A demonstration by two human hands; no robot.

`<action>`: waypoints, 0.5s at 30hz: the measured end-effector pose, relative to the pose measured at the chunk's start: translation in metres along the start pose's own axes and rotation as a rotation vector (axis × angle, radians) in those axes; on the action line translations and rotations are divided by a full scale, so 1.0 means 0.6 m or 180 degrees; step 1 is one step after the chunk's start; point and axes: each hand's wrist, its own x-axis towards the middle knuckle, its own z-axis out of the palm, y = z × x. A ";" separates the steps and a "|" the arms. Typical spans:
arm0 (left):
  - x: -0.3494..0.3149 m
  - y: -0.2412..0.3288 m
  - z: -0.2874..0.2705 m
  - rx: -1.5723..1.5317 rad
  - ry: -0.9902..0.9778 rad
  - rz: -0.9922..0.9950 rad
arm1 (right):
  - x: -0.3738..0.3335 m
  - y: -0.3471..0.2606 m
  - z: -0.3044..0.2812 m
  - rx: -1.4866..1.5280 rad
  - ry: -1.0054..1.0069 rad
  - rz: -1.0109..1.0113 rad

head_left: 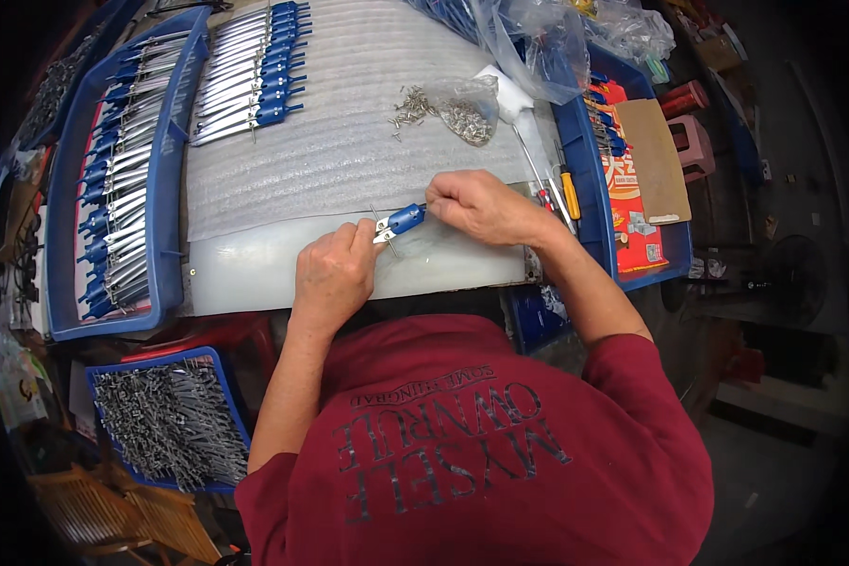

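Observation:
My left hand (335,269) is closed around a metal piece with a blue end fitting (406,220), over the near part of the table. The blue end points right, and a thin pin sticks out crosswise from the metal by my fingers. My right hand (486,206) is closed in a pinch right at the blue tip; what lies between its fingers is hidden. Several like pieces, silver rods with blue ends (278,66), lie in a row at the far left of the table.
A blue tray (173,189) of similar pieces stands on the left, with a blue bin (219,377) of grey metal parts below. Small metal pins (467,121) spill from a clear bag. Screwdrivers (570,193) lie right, beside another blue tray (575,141).

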 end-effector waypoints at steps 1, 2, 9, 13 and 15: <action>0.000 -0.001 0.001 0.0013 -0.0024 -0.0007 | -0.002 -0.002 0.005 0.0003 -0.0002 0.0002; 0.000 -0.001 0.001 0.0013 -0.0028 -0.0006 | -0.003 -0.002 0.010 -0.0141 0.0084 -0.0062; 0.000 0.001 0.001 0.0087 -0.0027 0.0039 | -0.001 0.006 0.031 -0.0314 0.0219 -0.0169; 0.000 0.003 0.001 0.0355 -0.0016 0.0136 | 0.000 0.000 0.036 -0.0460 0.0238 -0.0081; 0.001 0.004 0.000 0.0375 -0.0038 0.0130 | 0.002 -0.001 0.038 -0.0515 0.0256 0.0007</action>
